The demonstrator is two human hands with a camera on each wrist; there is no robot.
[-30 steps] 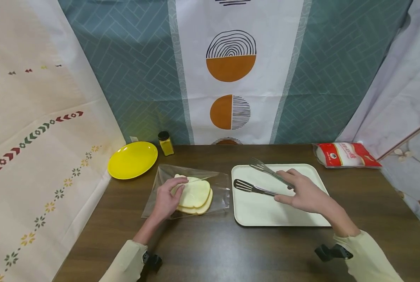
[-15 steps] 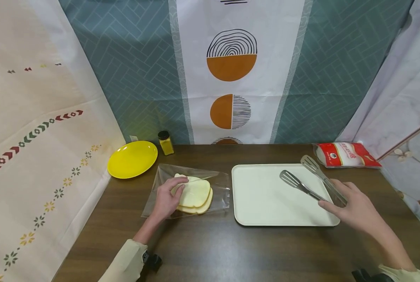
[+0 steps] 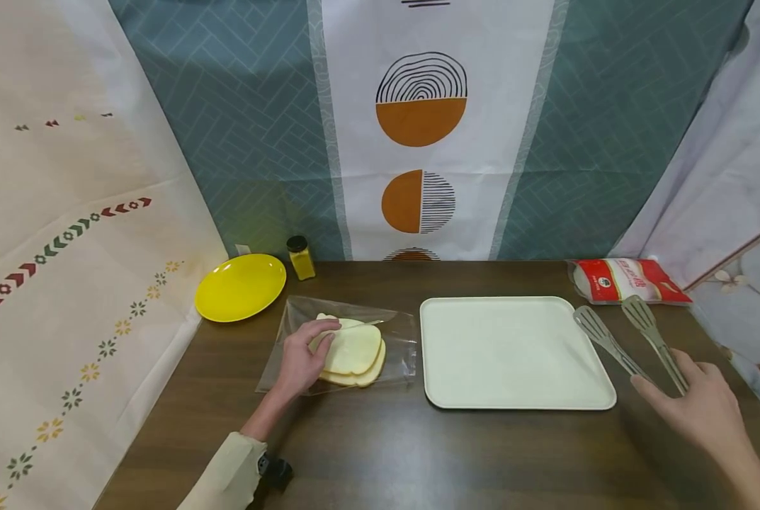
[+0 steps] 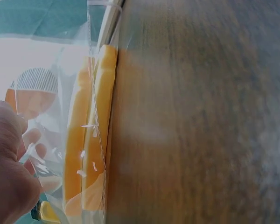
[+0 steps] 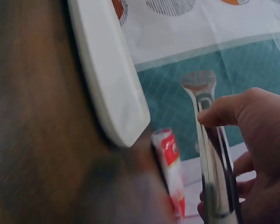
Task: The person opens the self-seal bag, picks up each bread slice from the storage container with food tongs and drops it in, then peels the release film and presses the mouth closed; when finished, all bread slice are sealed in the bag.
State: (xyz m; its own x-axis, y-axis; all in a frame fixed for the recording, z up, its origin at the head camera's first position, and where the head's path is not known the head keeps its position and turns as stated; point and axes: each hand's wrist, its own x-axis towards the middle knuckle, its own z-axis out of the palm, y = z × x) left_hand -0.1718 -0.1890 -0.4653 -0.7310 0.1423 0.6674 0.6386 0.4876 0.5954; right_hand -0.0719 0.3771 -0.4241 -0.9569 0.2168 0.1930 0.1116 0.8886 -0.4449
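Observation:
Two pale yellow bread slices (image 3: 352,353) lie overlapped inside a clear plastic bag (image 3: 401,340) on the table, left of centre. My left hand (image 3: 302,360) pinches the bag's upper film above the slices; the left wrist view shows the lifted plastic and the slices' edges (image 4: 99,135) beneath it. Metal serving tongs (image 3: 661,348) with slotted ends are held by my right hand (image 3: 705,405), off the right side of the tray. Seen from the right wrist, the thumb presses one arm of the tongs (image 5: 209,154) while the fingers curl behind.
A white rectangular tray (image 3: 513,354) stands in the middle right. At the back left are a yellow plate (image 3: 241,288) and a yellow jar with a black lid (image 3: 301,259). A red and white packet (image 3: 631,281) lies at the back right, just beyond the tongs.
My right hand has carried the tongs rightward, from over the tray to past its right edge. The left hand, bag and bread have stayed put.

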